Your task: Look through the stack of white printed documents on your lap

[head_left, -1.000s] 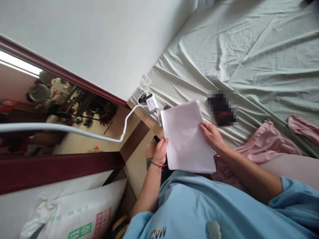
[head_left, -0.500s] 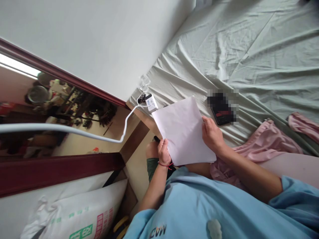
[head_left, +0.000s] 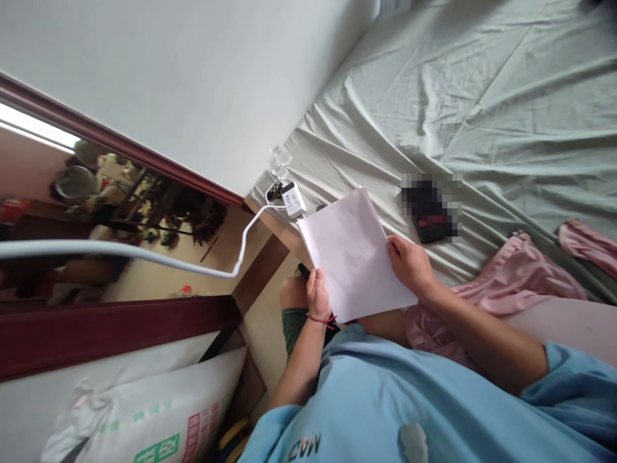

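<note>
A stack of white paper [head_left: 354,254] is held up over my lap, tilted with one corner toward the wall. My left hand [head_left: 318,294], with a red thread at the wrist, is closed on its lower left edge. My right hand [head_left: 409,263] grips the right edge, thumb on top of the sheets. I wear a light blue shirt and sit at the edge of a bed covered with a pale green sheet [head_left: 482,109].
A dark phone-like thing [head_left: 430,207] lies on the sheet just beyond my right hand. A white charger [head_left: 293,199] with a white cable [head_left: 144,252] sits at the bed's corner. Pink cloth [head_left: 511,276] lies to the right. A printed sack [head_left: 159,418] stands lower left.
The paper stack has turned counterclockwise and come a little lower and closer to my body. My left hand slid down along its edge. Both hands have kept hold.
</note>
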Action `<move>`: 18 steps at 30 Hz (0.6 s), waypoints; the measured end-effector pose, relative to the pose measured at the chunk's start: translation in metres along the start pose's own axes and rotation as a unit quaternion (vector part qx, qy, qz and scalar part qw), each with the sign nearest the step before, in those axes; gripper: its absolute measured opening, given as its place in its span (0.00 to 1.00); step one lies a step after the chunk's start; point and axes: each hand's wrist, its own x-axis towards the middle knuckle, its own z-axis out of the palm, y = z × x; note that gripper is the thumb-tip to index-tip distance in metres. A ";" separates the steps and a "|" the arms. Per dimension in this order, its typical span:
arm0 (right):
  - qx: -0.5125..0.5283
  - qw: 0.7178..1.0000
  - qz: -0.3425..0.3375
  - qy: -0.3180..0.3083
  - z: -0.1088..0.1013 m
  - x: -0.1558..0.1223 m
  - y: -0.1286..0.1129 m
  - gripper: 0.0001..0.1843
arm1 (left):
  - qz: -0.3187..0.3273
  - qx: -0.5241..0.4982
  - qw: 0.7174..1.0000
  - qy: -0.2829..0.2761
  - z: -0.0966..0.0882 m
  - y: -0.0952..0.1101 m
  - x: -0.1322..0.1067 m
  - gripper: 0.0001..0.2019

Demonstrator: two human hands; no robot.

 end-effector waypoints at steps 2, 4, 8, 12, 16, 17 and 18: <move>0.014 1.000 -0.002 0.007 0.001 0.000 0.001 0.20 | 0.041 0.086 0.995 0.004 -0.003 -0.002 0.004 0.23; 0.029 0.999 -0.002 0.020 0.002 0.000 0.002 0.19 | 0.109 0.191 0.975 -0.027 -0.004 0.000 0.005 0.22; 0.055 0.998 0.003 0.043 0.005 0.000 0.004 0.17 | 0.206 0.318 0.924 -0.051 -0.003 0.009 0.000 0.25; 0.070 0.996 0.000 0.060 0.004 0.001 0.005 0.10 | 0.189 0.296 0.936 -0.035 0.001 0.013 -0.005 0.27; 0.070 0.990 -0.034 0.122 0.005 0.003 0.008 0.07 | 0.189 0.283 0.940 -0.025 0.007 0.012 -0.009 0.28; 0.065 0.986 -0.052 0.147 0.005 0.004 0.008 0.06 | 0.195 0.288 0.937 -0.024 0.008 0.012 -0.009 0.28; 0.057 0.981 -0.069 0.172 0.005 0.004 0.009 0.05 | 0.199 0.291 0.935 -0.027 0.009 0.011 -0.009 0.28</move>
